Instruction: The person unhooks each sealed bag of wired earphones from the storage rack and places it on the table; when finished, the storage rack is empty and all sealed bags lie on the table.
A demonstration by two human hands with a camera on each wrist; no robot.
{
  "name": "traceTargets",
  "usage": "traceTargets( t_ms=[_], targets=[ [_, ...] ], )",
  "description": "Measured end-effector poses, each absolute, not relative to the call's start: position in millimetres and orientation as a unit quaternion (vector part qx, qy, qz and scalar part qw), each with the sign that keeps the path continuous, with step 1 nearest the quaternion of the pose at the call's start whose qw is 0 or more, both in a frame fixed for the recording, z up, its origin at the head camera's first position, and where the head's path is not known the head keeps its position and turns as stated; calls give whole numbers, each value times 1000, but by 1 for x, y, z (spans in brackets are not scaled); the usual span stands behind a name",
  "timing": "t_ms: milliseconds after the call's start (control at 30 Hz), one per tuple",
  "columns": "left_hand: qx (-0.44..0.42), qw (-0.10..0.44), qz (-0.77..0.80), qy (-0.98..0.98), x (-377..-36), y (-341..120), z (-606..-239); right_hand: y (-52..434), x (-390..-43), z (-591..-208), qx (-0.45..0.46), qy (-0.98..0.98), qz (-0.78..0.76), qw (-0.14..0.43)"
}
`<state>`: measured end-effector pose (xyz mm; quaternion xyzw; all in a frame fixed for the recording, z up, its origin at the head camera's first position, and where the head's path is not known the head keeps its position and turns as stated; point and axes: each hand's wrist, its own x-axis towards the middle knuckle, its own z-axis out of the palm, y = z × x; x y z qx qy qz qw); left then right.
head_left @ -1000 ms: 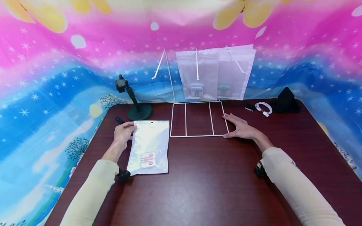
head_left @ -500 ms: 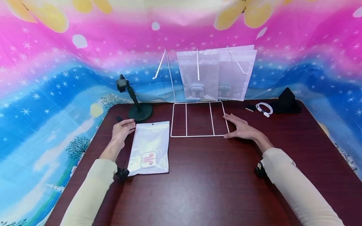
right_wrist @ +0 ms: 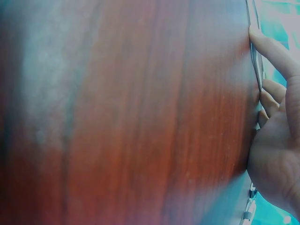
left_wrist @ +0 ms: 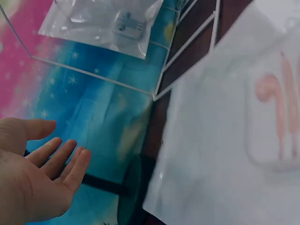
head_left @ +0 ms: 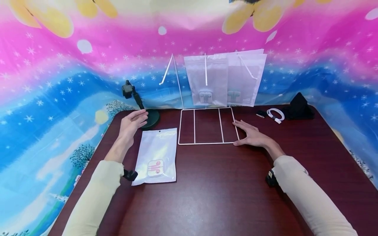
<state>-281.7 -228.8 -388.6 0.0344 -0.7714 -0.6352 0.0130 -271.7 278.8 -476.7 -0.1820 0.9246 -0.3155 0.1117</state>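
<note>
Glossy white, the flat pouch [head_left: 157,147] lies on the left part of the table [head_left: 206,203], just beside the base of the wire rack [head_left: 206,143]. Only from the head do we see it whole; the left wrist view crops it but brings us close to the pink earphones [left_wrist: 266,89] on its front.

From above, the left hand [head_left: 130,127] overlaps the dark green stand [head_left: 152,119]; its wrist camera gives us the bare palm, fingers loosely extended, apart from the pouch.

We find the right hand [head_left: 254,135] spread wide along the rack's right side, thumb at the front corner. Its own wrist view shows us mostly brown wood grain, with the thumb touching a thin bar at the edge.

The head view lets us place hanging pouches [head_left: 217,78] on the middle and right prongs, and a coiled white cable [head_left: 276,115] at far right; the left wrist catches just one pouch's lower end.
</note>
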Motion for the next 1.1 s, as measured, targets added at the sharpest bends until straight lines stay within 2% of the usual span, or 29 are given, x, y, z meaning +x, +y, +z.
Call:
traceTargets(
  t_ms=[300, 533, 1100],
  targets=[
    [-40, 0, -658, -752, -301, -188, -358, 279, -271, -478, -180, 925, -317, 110],
    [-91, 12, -676, -731, -321, -154, -336, 279, -272, -477, -179, 925, -317, 110],
    [-68, 56, -727, -681, -360, -98, -311, 277, -271, -474, -167, 924, -324, 119]
  ],
)
